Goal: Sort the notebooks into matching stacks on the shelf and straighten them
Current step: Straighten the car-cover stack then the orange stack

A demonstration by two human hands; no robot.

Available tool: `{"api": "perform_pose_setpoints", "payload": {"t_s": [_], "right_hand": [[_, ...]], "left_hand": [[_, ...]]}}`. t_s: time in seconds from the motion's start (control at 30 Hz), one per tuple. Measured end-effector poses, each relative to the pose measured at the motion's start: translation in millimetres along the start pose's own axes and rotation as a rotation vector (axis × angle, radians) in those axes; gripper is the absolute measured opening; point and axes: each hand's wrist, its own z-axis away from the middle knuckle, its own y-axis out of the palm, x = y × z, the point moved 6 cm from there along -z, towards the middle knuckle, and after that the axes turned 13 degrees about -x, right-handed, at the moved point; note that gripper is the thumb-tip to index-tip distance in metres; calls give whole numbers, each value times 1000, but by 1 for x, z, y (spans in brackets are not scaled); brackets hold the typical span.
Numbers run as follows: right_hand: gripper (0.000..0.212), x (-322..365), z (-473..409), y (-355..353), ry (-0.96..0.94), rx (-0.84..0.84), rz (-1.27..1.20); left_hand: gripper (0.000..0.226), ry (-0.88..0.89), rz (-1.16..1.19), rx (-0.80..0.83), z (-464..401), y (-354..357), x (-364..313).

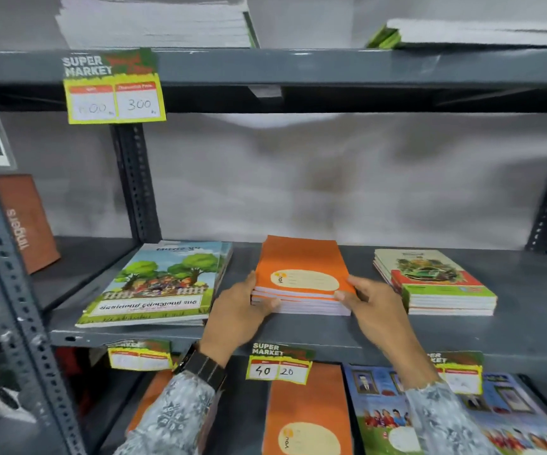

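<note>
A stack of orange notebooks (298, 261) lies in the middle of the grey metal shelf (298, 336). My left hand (236, 316) presses against the stack's left front corner, thumb on its front edge. My right hand (373, 310) grips the stack's right front corner, thumb on the page edges. Left of it lies a low stack of tree-picture notebooks (157, 284), slightly fanned. To the right sits a stack of green and red car-picture notebooks (436, 284).
Price tags (278, 364) hang from the shelf's front edge. Below lie another orange notebook (308, 418) and photo-cover notebooks (383, 412). White paper stacks (153, 24) rest on the upper shelf. A brown book (25, 221) leans at the left. Upright posts (134, 182) frame the bay.
</note>
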Motion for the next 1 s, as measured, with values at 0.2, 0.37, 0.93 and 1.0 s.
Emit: {"api": "perform_pose_setpoints", "payload": {"t_s": [0.2,0.37,0.93,1.0], "right_hand": [[55,-3,1,3,-20,30,-14],[56,-5,1,3,-31,54,-63],[47,-9,5,-4,5,-63,-75],[46,-9,6,-4,5,-58,-72]], "left_hand": [[48,-55,110,-52,4,-4,0],[66,-76,115,-145,6,-6,0],[61,-67,98,-297,14,-7,-7],[62,-62,79,-306,16,-6,-6]]}}
